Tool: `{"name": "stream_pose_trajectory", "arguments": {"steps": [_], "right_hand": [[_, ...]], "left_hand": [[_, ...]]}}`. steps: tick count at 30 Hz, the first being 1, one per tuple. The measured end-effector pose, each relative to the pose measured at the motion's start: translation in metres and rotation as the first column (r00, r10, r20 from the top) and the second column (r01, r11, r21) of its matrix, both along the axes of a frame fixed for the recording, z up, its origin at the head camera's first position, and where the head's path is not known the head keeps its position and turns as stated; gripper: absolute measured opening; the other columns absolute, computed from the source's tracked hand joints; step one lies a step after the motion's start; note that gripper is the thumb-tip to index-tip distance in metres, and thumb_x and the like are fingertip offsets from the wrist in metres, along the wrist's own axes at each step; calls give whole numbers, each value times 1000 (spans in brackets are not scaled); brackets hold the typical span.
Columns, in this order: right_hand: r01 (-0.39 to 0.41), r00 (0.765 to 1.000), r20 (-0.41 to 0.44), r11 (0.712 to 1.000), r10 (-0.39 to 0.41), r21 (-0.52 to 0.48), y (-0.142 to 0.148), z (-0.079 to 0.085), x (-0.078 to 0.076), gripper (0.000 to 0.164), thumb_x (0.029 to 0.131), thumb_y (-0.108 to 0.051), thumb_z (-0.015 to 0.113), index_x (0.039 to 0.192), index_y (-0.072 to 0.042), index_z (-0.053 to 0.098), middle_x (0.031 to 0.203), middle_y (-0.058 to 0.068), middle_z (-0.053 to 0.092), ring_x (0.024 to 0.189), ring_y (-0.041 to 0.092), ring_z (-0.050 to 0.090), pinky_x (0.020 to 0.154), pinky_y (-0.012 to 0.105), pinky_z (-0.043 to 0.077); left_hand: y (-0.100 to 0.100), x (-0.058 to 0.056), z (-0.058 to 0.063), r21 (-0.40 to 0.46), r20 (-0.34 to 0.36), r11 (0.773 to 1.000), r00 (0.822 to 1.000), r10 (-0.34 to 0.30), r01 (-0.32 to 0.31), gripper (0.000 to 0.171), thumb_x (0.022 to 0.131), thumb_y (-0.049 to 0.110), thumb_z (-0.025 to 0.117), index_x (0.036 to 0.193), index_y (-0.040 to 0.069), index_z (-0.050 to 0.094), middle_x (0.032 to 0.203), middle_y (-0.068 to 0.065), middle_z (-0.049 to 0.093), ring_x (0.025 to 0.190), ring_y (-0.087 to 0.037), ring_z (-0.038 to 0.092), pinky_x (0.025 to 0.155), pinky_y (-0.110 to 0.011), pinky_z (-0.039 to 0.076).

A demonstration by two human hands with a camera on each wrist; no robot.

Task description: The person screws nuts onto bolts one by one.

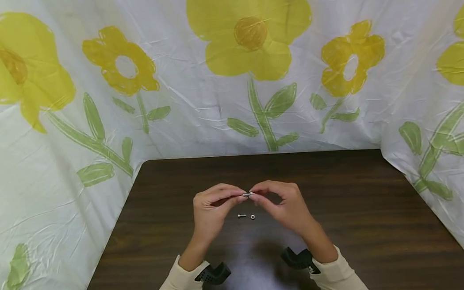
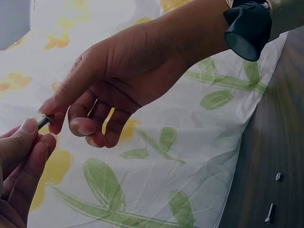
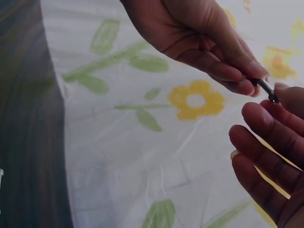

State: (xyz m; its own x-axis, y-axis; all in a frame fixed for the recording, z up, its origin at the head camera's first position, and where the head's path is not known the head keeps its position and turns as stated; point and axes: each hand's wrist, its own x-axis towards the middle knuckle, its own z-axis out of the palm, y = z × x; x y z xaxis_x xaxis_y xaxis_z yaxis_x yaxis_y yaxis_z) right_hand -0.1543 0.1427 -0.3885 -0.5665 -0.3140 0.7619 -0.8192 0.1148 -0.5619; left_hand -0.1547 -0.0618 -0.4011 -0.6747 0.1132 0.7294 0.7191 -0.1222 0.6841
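In the head view, both hands meet above the middle of the table. The left hand (image 1: 213,206) pinches a small metal bolt (image 1: 246,194) between thumb and fingertips. At the bolt's right end, the right hand (image 1: 283,201) pinches a wider piece that looks like a nut (image 1: 251,193). The shaft of the bolt (image 3: 266,88) shows between the two sets of fingertips in the right wrist view; fingers partly hide its ends. The right hand's other fingers hang loosely curled in the left wrist view.
On the dark wooden table (image 1: 162,238), just nearer than the hands, lie a second bolt (image 1: 241,216) and a loose nut (image 1: 253,217). A white flower-printed cloth (image 1: 182,121) hangs behind the table and along its sides. Black wrist cameras (image 1: 213,274) sit on both sleeves.
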Motion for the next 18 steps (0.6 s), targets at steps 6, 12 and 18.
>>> {"name": "stream_pose_trajectory", "arguments": {"steps": [6, 12, 18], "right_hand": [[15, 999, 39, 1000, -16, 18, -3, -1, 2, 19, 88, 9, 73, 94, -10, 73, 74, -4, 68, 67, 9, 66, 67, 23, 56], [42, 998, 51, 998, -44, 38, -5, 1, 2, 23, 94, 4, 68, 81, -15, 71, 69, -7, 66, 65, 7, 64, 64, 24, 54], [51, 999, 14, 999, -51, 10, 2, 2, 1, 19, 86, 4, 78, 97, -11, 74, 84, 0, 74, 76, 12, 70, 71, 22, 57]], "left_hand": [[0, 1, 1, -2, -29, 1000, 1000, 7, -7, 20, 75, -17, 79, 90, -4, 79, 86, -13, 74, 77, -22, 72, 66, -30, 61], [1, 2, 0, -3, -36, 1000, 999, 6, -6, 20, 76, -18, 79, 91, -4, 79, 86, -13, 74, 77, -22, 72, 66, -30, 61], [1, 1, 0, -13, -23, 1000, 1000, 11, -11, 20, 76, -16, 79, 91, -3, 79, 86, -12, 74, 77, -21, 71, 65, -29, 61]]}}
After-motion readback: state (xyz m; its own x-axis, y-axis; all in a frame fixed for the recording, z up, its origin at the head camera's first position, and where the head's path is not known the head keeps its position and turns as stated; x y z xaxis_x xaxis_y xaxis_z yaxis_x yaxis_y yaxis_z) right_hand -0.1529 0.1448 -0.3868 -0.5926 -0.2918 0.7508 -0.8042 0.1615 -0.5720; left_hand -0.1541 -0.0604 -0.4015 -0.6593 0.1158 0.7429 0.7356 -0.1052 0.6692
